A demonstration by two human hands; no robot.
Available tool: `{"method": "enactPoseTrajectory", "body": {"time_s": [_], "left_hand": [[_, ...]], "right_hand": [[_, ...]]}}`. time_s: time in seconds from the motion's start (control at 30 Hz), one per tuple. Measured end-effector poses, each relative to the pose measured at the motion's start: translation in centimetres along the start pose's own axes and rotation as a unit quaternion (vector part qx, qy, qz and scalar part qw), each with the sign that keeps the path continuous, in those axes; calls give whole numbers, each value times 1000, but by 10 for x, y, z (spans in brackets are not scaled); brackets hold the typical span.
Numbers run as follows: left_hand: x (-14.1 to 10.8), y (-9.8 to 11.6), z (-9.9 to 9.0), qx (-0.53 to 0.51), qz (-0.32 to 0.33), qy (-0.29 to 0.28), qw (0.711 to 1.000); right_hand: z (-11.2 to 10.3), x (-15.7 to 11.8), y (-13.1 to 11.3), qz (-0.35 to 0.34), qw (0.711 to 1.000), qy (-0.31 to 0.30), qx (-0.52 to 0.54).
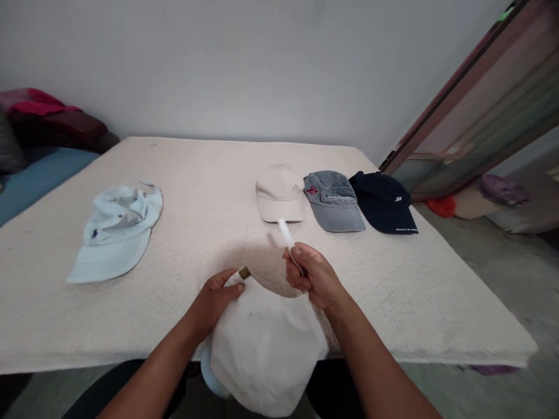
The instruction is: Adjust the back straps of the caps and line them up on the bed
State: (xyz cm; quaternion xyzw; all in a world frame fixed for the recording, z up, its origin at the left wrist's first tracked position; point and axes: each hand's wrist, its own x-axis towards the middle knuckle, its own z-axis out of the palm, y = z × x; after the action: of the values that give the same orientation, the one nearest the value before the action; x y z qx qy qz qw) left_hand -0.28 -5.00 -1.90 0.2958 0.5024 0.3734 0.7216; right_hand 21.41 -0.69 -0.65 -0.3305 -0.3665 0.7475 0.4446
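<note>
A white cap (266, 343) with a pale blue brim hangs at the table's near edge, its back opening facing away from me. My left hand (220, 294) pinches the cap's rim beside a small brown-gold buckle (244, 272). Closed around the cap's loose white strap (286, 233) is my right hand (314, 273); the strap's free end sticks up past the fingers. Strap and buckle are apart. Beyond my hands lie a beige cap (279, 193), a grey cap (334, 201) with a red emblem, and a navy cap (385, 202), side by side.
A light blue cap (117, 230) lies on the left of the table, its strap loose at the back. White textured cloth (196, 169) covers the table, which meets a grey wall (227, 70). Bedding (43, 169) is at far left, a door (476, 99) at right.
</note>
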Motion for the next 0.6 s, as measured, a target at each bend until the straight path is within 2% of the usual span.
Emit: {"method": "enactPoseTrajectory", "body": {"time_s": [0.13, 0.37, 0.6], "left_hand": [[1, 8, -4, -89, 29, 25, 995], [-8, 12, 0, -58, 70, 30, 995], [-10, 11, 4, -25, 101, 10, 995]], "right_hand": [[3, 0, 2, 31, 999, -31, -15], [2, 3, 4, 41, 998, -15, -54], [11, 6, 11, 57, 995, -60, -58]]}}
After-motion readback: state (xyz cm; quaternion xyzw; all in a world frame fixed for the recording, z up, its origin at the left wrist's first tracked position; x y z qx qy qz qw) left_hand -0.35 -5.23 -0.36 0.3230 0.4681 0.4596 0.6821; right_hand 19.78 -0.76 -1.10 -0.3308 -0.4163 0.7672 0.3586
